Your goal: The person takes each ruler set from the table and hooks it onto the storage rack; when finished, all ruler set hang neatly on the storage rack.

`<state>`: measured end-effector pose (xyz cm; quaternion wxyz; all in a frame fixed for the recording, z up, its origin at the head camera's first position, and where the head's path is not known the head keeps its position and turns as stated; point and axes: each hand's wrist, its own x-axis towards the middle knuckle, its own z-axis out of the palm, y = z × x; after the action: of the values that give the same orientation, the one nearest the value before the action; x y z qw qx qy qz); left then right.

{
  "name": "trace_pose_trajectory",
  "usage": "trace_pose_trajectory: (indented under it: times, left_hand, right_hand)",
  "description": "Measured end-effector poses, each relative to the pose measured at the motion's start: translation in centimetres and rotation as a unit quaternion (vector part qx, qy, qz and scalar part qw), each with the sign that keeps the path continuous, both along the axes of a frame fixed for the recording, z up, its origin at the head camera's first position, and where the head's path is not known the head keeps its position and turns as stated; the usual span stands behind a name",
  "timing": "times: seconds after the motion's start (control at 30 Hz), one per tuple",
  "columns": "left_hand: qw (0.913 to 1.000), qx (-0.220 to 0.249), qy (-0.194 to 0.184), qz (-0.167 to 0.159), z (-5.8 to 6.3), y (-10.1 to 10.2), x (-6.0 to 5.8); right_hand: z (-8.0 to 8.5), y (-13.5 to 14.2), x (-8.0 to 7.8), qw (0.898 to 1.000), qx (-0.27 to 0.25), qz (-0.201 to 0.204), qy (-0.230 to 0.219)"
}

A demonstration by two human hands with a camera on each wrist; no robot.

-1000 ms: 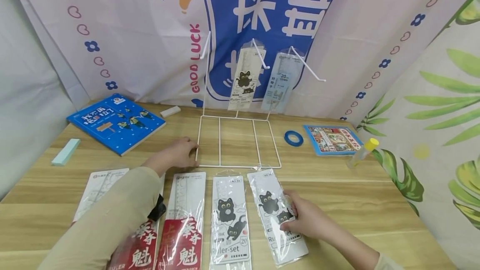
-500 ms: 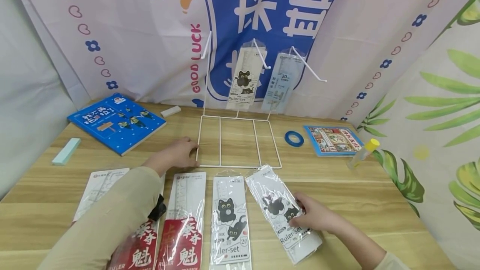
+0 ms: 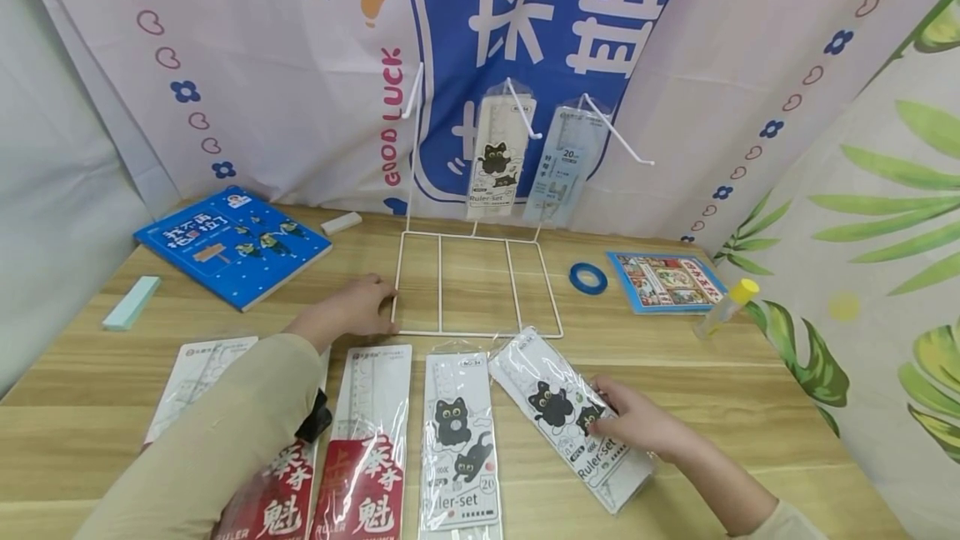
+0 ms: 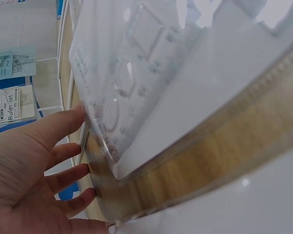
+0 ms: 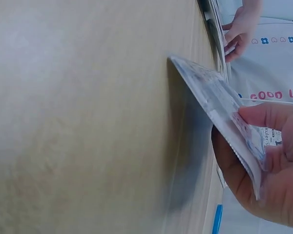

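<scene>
My right hand (image 3: 641, 423) pinches a packaged ruler set (image 3: 558, 415) with a black-cat print, thumb on its face. In the right wrist view, the pack (image 5: 215, 97) tilts with one edge raised off the table, and the fingers (image 5: 229, 161) lie beneath it. My left hand (image 3: 363, 307) touches the left side of the white wire display rack's base (image 3: 440, 282); its fingers look fairly straight in the left wrist view. Another cat ruler set (image 3: 461, 440) lies flat in front. Farther left are red-and-white ruler packs (image 3: 363, 440), partly hidden by my left sleeve.
One cat ruler set (image 3: 498, 157) and one light-blue ruler pack (image 3: 566, 161) hang on the rack's hooks. Around it lie a blue book (image 3: 236, 244), a blue tape roll (image 3: 588, 277), a small picture booklet (image 3: 666, 282), a yellow-capped glue stick (image 3: 726, 307) and a pale green block (image 3: 132, 303).
My right hand has moved right, turning the lower end of the ruler set outward and tilting the pack. The hanging cat pack has swung slightly. The left hand has stayed put.
</scene>
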<state>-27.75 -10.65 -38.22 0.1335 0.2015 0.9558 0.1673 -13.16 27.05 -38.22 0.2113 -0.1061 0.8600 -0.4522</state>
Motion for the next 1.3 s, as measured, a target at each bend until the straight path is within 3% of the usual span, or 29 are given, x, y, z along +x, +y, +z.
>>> trace_pose_trajectory:
  times: [0.57,0.77,0.97,1.3]
  left_hand:
    - [1.0000,0.004,0.000,-0.004,0.1,0.1,0.0]
    - [0.9999,0.007,-0.008,0.004,-0.1,0.1,-0.1]
    - [0.9999,0.008,-0.011,0.011,-0.2,0.1,-0.1]
    - [0.9997,0.017,-0.011,0.011,0.1,0.1,0.2]
  right_hand:
    - [1.1,0.1,-1.0,1.000,0.009,-0.004,0.029]
    - [2.1,0.4,-1.7,0.999,-0.025,-0.004,0.047]
    - [5.0,0.3,-2.5,0.996,-0.061,-0.034,0.047]
    - [11.6,-1.5,-3.5,0.976,-0.091,-0.078,0.180]
